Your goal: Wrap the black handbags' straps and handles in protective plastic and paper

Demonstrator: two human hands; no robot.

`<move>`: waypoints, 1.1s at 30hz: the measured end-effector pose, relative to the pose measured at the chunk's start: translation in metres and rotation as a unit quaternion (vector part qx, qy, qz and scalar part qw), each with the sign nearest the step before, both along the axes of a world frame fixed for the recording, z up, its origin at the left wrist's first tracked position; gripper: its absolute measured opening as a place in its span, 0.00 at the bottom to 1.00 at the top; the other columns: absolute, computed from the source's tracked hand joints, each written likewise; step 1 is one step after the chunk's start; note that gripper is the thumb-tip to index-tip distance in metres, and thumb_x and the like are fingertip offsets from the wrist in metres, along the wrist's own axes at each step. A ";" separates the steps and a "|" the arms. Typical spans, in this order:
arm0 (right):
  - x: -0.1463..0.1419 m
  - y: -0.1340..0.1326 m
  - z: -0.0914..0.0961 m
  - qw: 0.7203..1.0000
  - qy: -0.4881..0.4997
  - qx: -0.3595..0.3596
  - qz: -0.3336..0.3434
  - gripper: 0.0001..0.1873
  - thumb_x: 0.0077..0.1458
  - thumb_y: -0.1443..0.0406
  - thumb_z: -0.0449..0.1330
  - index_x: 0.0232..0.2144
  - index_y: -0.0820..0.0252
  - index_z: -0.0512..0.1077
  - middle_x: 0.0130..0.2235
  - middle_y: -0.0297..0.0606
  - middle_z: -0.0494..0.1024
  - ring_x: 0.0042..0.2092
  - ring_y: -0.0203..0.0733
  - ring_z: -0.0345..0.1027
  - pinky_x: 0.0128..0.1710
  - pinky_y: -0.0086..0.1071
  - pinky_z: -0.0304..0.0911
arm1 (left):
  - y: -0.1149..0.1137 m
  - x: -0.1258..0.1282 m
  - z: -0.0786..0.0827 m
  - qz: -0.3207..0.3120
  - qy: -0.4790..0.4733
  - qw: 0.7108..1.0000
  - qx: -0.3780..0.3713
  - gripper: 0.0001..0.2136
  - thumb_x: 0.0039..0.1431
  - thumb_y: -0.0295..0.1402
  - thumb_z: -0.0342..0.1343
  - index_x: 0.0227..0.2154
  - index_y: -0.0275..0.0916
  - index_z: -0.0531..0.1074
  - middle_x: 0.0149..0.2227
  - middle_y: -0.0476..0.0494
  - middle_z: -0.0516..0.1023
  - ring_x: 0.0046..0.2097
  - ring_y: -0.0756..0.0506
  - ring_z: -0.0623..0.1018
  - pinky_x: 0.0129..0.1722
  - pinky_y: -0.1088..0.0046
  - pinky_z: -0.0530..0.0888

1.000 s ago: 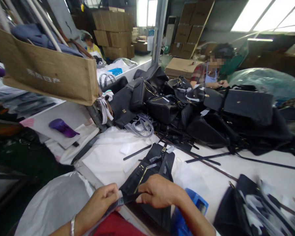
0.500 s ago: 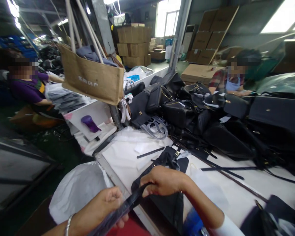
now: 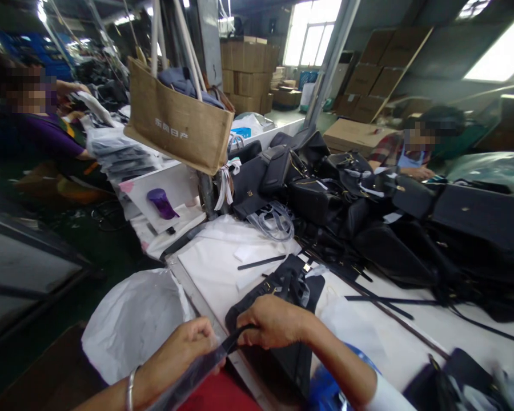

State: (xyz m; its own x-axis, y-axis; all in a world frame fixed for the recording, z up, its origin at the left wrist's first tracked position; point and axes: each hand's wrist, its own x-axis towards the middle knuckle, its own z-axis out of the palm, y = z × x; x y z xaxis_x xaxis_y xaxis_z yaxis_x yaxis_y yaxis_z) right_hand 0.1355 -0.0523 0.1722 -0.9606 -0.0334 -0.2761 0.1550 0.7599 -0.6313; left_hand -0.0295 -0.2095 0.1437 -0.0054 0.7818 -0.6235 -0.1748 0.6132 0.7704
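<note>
A: What do the hands hold?
B: The left hand grips a black strap — the right hand pinches its other end, just above the black bag lying on the white worktop.

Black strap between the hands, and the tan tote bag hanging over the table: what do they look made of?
Black strap, pinched by left hand and right hand: probably leather or faux leather, smooth with a dull sheen; its left end looks sleeved in clear glossy film. Tan tote bag: coarse woven fabric, likely jute or burlap, matte, with white printed lettering.
</note>
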 end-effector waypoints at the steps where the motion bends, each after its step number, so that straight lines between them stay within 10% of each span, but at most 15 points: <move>1: -0.004 -0.004 0.001 1.000 0.000 0.028 0.003 0.12 0.58 0.59 0.53 0.38 0.56 0.75 0.29 0.33 0.79 0.29 0.36 0.69 0.24 0.26 0.50 | 0.001 0.003 -0.001 0.001 -0.002 1.000 0.002 0.05 0.53 0.33 0.53 0.27 0.37 0.66 0.28 0.43 0.80 0.30 0.45 0.78 0.31 0.72 0.69; 16: 0.012 -0.008 -0.037 0.990 -0.027 0.134 -0.016 0.13 0.57 0.59 0.55 0.39 0.61 0.70 0.33 0.43 0.78 0.34 0.46 0.72 0.31 0.32 0.57 | 0.028 0.011 -0.034 0.016 -0.010 1.000 0.004 0.07 0.50 0.36 0.55 0.24 0.38 0.64 0.22 0.45 0.79 0.25 0.46 0.77 0.25 0.74 0.67; 23: 0.033 0.019 -0.046 0.995 -0.019 0.020 -0.095 0.26 0.53 0.48 0.58 0.48 0.57 0.67 0.37 0.39 0.78 0.38 0.45 0.72 0.31 0.30 0.56 | 0.047 0.014 -0.037 -0.012 0.021 1.000 -0.001 0.10 0.50 0.40 0.55 0.24 0.39 0.63 0.21 0.47 0.78 0.22 0.46 0.76 0.23 0.74 0.68; 33: 0.031 0.011 -0.057 0.991 0.010 0.052 -0.127 0.12 0.56 0.60 0.56 0.39 0.62 0.70 0.37 0.42 0.78 0.39 0.45 0.72 0.36 0.32 0.57 | 0.076 0.028 -0.051 -0.087 0.078 0.993 0.014 0.11 0.56 0.42 0.49 0.26 0.39 0.63 0.21 0.47 0.77 0.21 0.47 0.74 0.22 0.75 0.67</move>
